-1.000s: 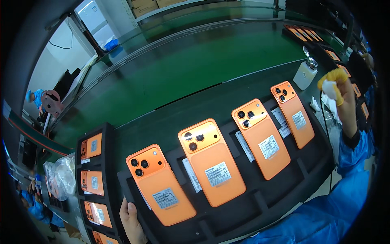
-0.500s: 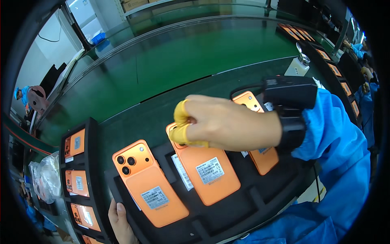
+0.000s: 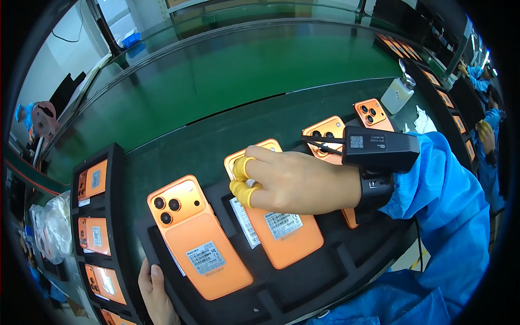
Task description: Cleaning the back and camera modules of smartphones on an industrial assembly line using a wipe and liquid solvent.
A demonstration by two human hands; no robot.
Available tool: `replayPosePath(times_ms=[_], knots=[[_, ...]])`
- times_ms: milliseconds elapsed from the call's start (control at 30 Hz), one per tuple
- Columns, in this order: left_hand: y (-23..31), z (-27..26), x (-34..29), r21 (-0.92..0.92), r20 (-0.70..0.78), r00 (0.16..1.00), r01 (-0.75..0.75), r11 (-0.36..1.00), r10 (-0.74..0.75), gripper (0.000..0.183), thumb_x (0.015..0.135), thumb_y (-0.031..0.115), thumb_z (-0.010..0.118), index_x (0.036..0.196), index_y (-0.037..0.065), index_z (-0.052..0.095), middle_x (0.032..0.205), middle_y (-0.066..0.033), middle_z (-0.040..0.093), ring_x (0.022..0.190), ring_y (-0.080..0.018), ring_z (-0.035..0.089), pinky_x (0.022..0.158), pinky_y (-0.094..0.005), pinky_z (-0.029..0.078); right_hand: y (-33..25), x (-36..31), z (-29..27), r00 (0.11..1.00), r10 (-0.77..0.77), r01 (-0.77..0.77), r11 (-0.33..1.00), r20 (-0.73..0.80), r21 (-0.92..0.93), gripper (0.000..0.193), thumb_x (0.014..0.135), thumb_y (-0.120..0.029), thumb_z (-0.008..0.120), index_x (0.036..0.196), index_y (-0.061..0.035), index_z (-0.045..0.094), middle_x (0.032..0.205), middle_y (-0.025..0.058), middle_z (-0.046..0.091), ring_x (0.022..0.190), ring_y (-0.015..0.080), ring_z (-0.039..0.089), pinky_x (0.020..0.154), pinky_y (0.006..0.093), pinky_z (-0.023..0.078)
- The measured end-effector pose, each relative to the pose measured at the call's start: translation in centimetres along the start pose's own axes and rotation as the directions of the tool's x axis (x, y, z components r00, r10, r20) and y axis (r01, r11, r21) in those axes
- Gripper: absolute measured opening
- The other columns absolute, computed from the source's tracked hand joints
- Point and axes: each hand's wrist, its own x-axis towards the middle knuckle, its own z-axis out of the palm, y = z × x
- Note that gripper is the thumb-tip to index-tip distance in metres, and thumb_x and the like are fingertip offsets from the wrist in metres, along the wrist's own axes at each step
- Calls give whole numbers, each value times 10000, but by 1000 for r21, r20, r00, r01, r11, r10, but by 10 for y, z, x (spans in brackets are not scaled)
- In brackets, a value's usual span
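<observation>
My right hand [image 3: 281,181], with yellow finger cots on its fingertips, is bent over the camera end of the middle orange phone [image 3: 292,244]. Its fingers are pinched round a small whitish bit that I cannot make out. That phone lies back up in a black tray [image 3: 314,292], and the hand hides its lenses. My left hand [image 3: 157,295] grips the tray's near left edge, thumb on top. Another orange phone [image 3: 200,238] with three lenses and a white label lies in the tray's left part. Behind my right wrist is a partly hidden phone [image 3: 325,127].
Beyond the tray, one more orange phone [image 3: 374,115] lies near a pump bottle [image 3: 399,93] and a white tissue [image 3: 424,120]. A black tray of phones [image 3: 116,179] stands at left beside clear plastic bags [image 3: 51,227]. A green conveyor [image 3: 233,70] runs behind. Co-workers are at the far right.
My right hand has shifted toward me along the middle phone, uncovering its far end. The rightmost phone beyond my wrist has come into sight. My left hand keeps its grip on the tray.
</observation>
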Motion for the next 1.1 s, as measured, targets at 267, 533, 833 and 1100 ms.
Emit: replayPosePath(times_ms=[267, 533, 833, 1100], knots=[[5, 2, -5, 81, 80, 993, -93, 992, 87, 422, 895, 261, 494, 1167, -60, 458, 1086, -142, 524, 974, -183, 491, 837, -249, 397, 16, 14, -20, 959, 199, -112, 919, -199, 378, 127, 734, -106, 616, 808, -7, 587, 757, 112, 547, 724, 236, 562, 635, 311, 469], [5, -1, -4, 41, 96, 994, -64, 997, 60, 432, 893, 271, 497, 1167, -61, 458, 1099, -146, 520, 975, -188, 490, 840, -250, 393, 31, 10, -60, 918, 313, -191, 886, -242, 422, 159, 788, -61, 589, 929, 6, 556, 785, 91, 573, 691, 161, 563, 595, 257, 467], [5, -1, -4, 39, 91, 995, -45, 998, 41, 457, 893, 292, 491, 1173, -68, 452, 1130, -168, 508, 1013, -214, 484, 869, -266, 381, 27, 20, -86, 939, 344, -286, 817, -25, 500, 176, 817, 22, 530, 987, -21, 545, 967, 38, 565, 842, 114, 545, 691, 234, 460], [-14, 8, 8, -236, 62, 996, -46, 971, 63, 497, 901, 313, 460, 1203, -71, 365, 1071, -145, 537, 943, -148, 548, 793, -233, 458, 20, 62, -47, 977, 210, -202, 866, 34, 456, 167, 724, -8, 560, 884, 33, 582, 780, 162, 627, 709, 272, 617, 641, 319, 475]])
